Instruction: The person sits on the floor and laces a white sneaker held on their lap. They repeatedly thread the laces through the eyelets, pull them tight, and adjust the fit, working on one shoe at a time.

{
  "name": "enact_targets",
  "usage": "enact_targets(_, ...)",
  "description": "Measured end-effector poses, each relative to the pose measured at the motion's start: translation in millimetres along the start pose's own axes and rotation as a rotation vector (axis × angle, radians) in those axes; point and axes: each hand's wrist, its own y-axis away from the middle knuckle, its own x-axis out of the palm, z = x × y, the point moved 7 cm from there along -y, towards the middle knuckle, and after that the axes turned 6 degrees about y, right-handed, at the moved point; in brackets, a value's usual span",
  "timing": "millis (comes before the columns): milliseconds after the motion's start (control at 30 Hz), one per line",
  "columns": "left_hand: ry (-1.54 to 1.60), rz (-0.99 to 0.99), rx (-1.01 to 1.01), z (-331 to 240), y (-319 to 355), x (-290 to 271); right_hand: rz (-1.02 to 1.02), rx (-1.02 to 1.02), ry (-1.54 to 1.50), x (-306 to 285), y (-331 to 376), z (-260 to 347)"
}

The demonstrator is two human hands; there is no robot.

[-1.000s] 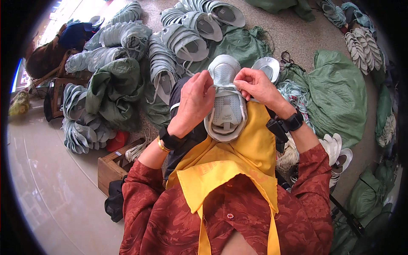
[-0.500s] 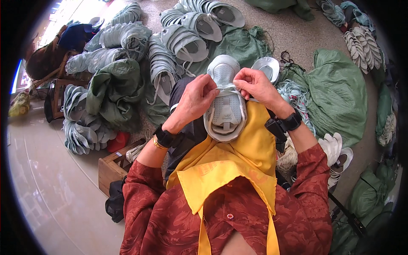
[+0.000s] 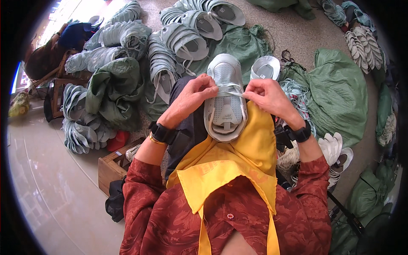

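Note:
A pale grey-blue shoe upper point(image 3: 224, 72) lies lengthwise on my lap, over the yellow apron point(image 3: 260, 127) and a dark trouser leg. A thin white shoelace point(image 3: 230, 89) runs across its middle, and strands of it trail along the near opening. At the upper's left edge my left hand point(image 3: 193, 98) is closed, thumb and forefinger pinching at the lace. On the opposite edge my right hand point(image 3: 270, 98) pinches the lace between thumb and fingertips. The exact grip of the left fingertips is partly hidden. Both wrists wear black straps.
Stacks of nested pale uppers point(image 3: 183, 40) lie ahead and to the left. A single upper point(image 3: 265, 68) sits just beyond my right hand. Green sacks point(image 3: 335, 97) spread on the right, beside bundled laces point(image 3: 293, 91). A wooden stool point(image 3: 112, 170) stands at my left.
My right hand has moved slightly down and to the right, and my hands sit farther apart along the lace. The upper has stayed on my lap.

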Motion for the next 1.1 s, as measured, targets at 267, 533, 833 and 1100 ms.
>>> enact_targets(267, -0.096, -0.032, -0.091, 4.7, -3.7, -0.3, 0.002, -0.017, -0.191, -4.4, 33.0, -1.3)
enact_targets(533, -0.261, -0.153, 0.138, 9.1, 7.5, 0.5, 0.072, 0.169, -0.219, -12.5, 64.5, -36.8)
enact_targets(833, -0.331, -0.192, 0.043, -2.3, 17.3, 1.0, -0.278, -0.159, 0.150, -4.9, 3.2, 19.6)
enact_targets(1100, -0.306, -0.214, 0.062, -0.5, 16.5, 0.5, -0.394, -0.438, 0.353, 11.8, -6.9, 45.5)
